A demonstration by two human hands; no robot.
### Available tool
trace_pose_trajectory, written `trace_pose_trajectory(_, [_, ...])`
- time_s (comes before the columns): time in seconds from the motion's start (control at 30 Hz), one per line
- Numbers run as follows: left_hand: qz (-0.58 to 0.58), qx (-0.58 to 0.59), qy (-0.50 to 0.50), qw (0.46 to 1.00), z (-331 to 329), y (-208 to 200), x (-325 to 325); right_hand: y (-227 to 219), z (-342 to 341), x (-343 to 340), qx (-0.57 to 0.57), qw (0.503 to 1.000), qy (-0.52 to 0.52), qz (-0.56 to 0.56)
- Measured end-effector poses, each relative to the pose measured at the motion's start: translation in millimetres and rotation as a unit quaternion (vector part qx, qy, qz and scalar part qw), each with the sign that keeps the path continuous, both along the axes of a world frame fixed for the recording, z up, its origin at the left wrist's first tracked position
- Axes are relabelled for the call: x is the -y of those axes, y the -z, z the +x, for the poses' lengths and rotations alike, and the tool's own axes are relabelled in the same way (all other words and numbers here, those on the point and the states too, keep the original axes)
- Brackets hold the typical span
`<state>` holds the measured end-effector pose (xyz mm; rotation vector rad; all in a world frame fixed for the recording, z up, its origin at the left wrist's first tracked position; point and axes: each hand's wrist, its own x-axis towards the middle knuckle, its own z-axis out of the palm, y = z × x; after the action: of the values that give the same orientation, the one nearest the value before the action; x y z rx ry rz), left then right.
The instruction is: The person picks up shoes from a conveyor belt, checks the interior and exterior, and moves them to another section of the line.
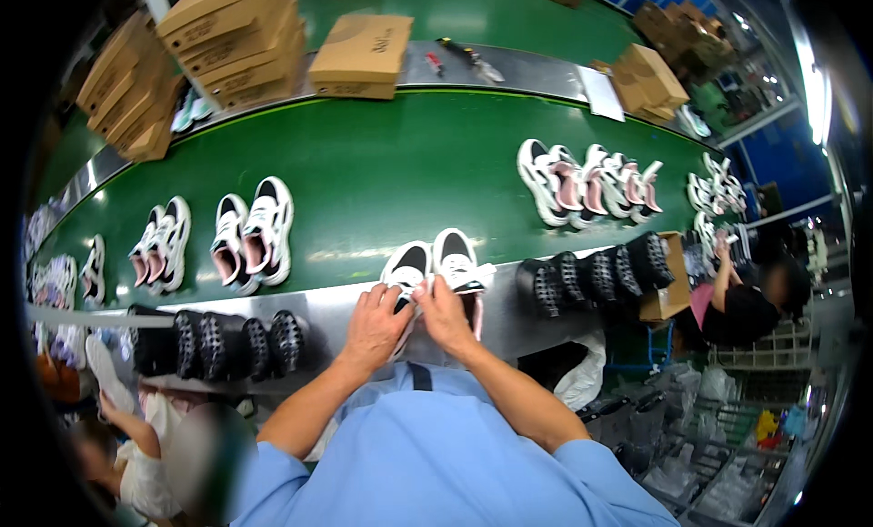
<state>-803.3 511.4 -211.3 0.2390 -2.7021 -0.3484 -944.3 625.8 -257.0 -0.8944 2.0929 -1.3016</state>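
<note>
A pair of white, black and pink sneakers stands in front of me at the belt's near edge, toes pointing away. On the left sneaker (406, 266) my left hand (375, 323) is closed, its fingers bent over the side of the opening. My right hand (443, 314) pinches the same sneaker near the laces, its fingertips partly hidden. Close beside it on the right is the other sneaker (454, 250), a white tab sticking out of its opening, with pink lining showing.
More sneakers (264, 229) stand on the green belt (382, 181) to the left, others (582, 183) at the right. Black ridged shoe-shaped forms (596, 277) line the near metal ledge. Cardboard boxes (362, 56) are across the belt. Other people (750, 295) work at both sides.
</note>
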Motion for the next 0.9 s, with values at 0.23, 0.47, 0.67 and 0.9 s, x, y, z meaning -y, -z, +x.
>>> trace_pose_trajectory(0.23, [-0.040,0.053,0.101,0.993,-4.4,0.9,9.0,-14.0,-8.7,-3.2,0.080,0.997,-0.005,0.010])
trace_pose_trajectory(0.47, [0.194,0.097,0.006,0.976,57.5,-12.1,-26.0,-53.8,-17.6,-85.4,-0.154,0.975,0.137,0.089])
trace_pose_trajectory(0.67, [0.258,0.174,0.038,0.950,28.2,32.9,-39.2,23.1,1.5,-71.8,-0.111,0.980,0.034,0.163])
trace_pose_trajectory(0.9, [0.187,0.286,-0.018,0.940,-7.4,21.1,-41.8,-19.6,-38.5,-73.5,-0.014,0.982,-0.080,0.168])
